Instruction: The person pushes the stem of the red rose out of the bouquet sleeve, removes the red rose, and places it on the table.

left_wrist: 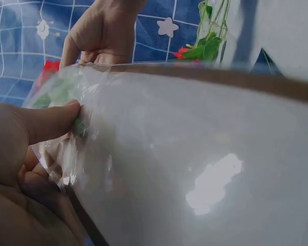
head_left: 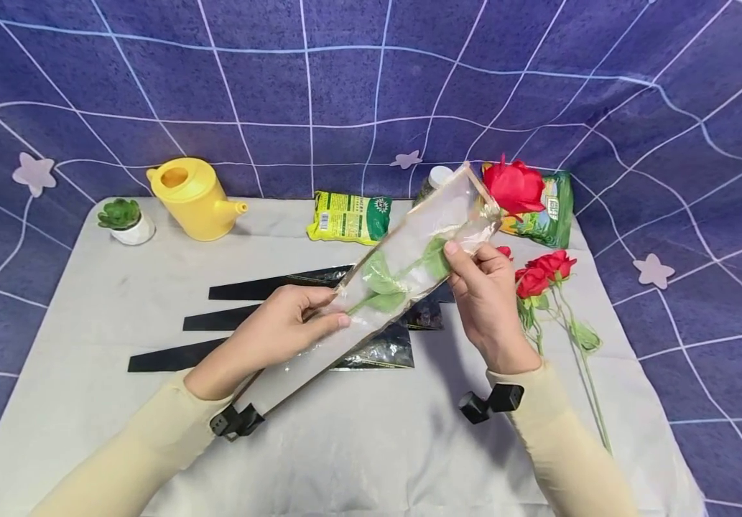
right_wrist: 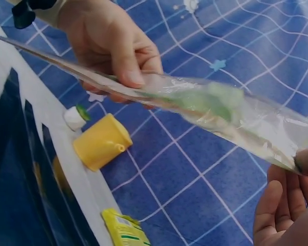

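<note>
A clear flower sleeve [head_left: 306, 362] with a brown-gold border slants across the middle, raised over the table. Inside it lie the green stem and leaves of an artificial rose [head_left: 516, 188], whose red bloom pokes out at the upper right end. My left hand [head_left: 283, 324] grips the sleeve around the lower stem, thumb on top. Near the bloom, my right hand [head_left: 488, 298] pinches the sleeve's edge between thumb and fingers. The left wrist view shows the sleeve's film wrinkled under the left thumb [left_wrist: 54, 122]. In the right wrist view the sleeve stretches between both hands.
Several black sleeves [head_left: 170, 357] lie stacked beneath. More red roses [head_left: 541, 273] rest at the right. Along the back stand a potted succulent [head_left: 131, 224], a yellow watering can [head_left: 196, 201], a yellow-green packet [head_left: 350, 217], a white-capped jar [head_left: 439, 177] and a green bag [head_left: 558, 215].
</note>
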`<state>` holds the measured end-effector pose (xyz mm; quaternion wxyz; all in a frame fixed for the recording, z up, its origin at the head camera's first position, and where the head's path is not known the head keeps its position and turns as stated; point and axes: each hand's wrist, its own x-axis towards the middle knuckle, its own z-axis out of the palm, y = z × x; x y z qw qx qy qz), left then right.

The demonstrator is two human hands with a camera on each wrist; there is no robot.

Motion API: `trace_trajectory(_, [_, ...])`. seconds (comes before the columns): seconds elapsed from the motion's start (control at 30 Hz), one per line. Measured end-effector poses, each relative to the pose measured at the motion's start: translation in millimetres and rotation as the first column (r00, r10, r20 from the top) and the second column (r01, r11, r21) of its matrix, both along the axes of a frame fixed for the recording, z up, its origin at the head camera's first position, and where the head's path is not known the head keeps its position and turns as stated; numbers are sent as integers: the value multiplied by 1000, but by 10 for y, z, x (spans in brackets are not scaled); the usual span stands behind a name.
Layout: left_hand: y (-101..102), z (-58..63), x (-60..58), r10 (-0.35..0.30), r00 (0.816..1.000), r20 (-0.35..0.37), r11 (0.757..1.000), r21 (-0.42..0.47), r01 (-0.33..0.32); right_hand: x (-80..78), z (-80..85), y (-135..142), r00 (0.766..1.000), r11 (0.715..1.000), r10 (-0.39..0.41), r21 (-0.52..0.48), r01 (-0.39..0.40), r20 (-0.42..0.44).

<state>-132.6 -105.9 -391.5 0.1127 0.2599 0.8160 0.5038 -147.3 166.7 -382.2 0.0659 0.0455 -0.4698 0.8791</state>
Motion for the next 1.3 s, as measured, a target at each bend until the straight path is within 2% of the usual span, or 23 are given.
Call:
trace_trajectory(0.13, [19,8,-2,3,1000,-17,1000,-6,-3,43,-40,-69,999,999,39,13,-39,21])
trace_trajectory(0.37, [47,21,-6,1,1000,-31,1000,-16,-1,100,-70,-153,997,986,50,158,-59,60])
trace_trajectory(0.47, [50,26,-7,10,999,-40,1000,-20,-11,113,-66,-144,998,982,50,182,-58,49])
trace_trajectory(0.6, [31,18,-19,13,999,-53,999,-51,-15,96,-38,-66,998,987,53,151,-58,35])
trace_trajectory(0.67, [11,10,-20,14,999,-50,997,-77,-18,62,-9,-4,998,993,57,104,-59,26])
trace_trajectory(0.8, [-28,-5,-13,10,1000,0,996,-86,-10,-5,55,104,999,999,40,36,-41,7])
trace_trajectory(0.93, [-26,-2,-4,-1,1000,19,997,-73,3,-3,78,111,1000,998,25,54,-25,-7])
trace_trajectory(1.17, [46,39,-1,45,999,12,997,-62,-44,56,66,18,1000,993,10,118,-8,-22])
trace_trajectory(1.23, [63,52,-1,49,998,28,998,-45,-48,63,66,12,1000,995,3,96,-1,-21])
trace_trajectory(1.3, [61,52,-3,55,998,37,998,-43,-54,49,63,36,1000,1000,2,28,-1,-27])
